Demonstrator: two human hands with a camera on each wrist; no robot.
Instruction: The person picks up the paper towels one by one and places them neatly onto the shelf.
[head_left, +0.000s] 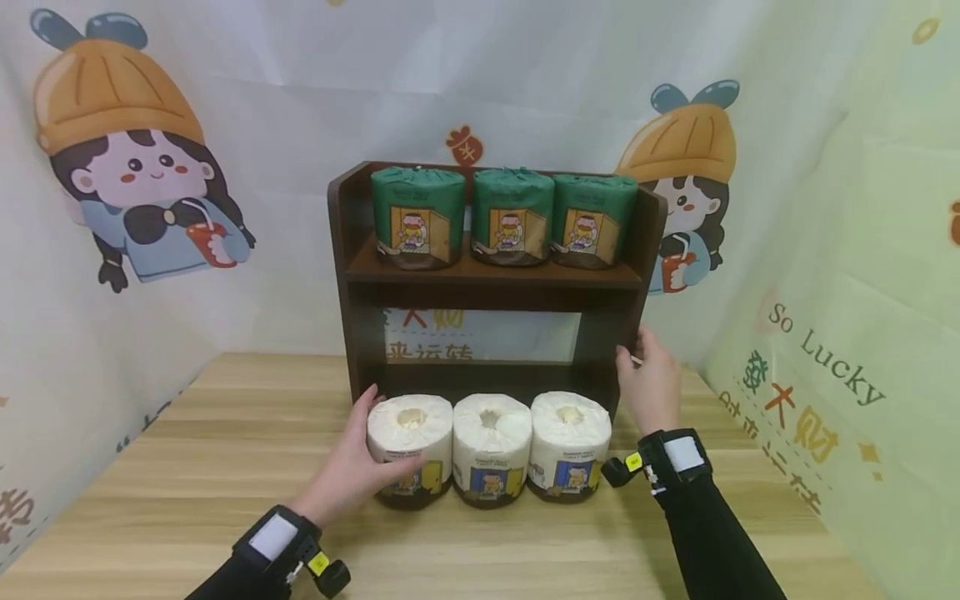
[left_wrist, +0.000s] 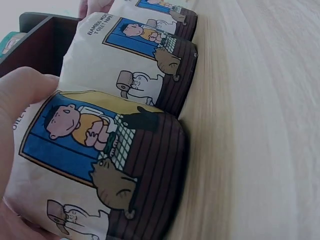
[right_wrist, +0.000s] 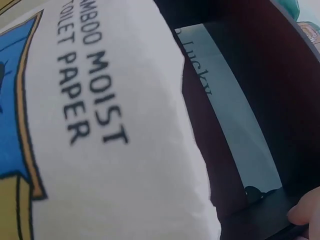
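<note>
Three white-wrapped toilet rolls stand upright in a row in front of a dark brown two-tier shelf (head_left: 495, 287). My left hand (head_left: 356, 458) grips the left toilet roll (head_left: 411, 454), its thumb across the printed front and its fingers at the far left side. Beside it are the middle toilet roll (head_left: 491, 450) and the right toilet roll (head_left: 570, 446). At the shelf's right side panel, my right hand (head_left: 652, 379) holds the front edge between thumb and fingers. In the right wrist view, only a fingertip (right_wrist: 306, 207) shows, at the lower right.
On the upper tier stand three green-wrapped toilet rolls: left (head_left: 416, 218), middle (head_left: 512, 217) and right (head_left: 594, 221). The shelf stands on a wood-grain table (head_left: 247, 467). A printed cloth (head_left: 300, 167) hangs behind and at both sides.
</note>
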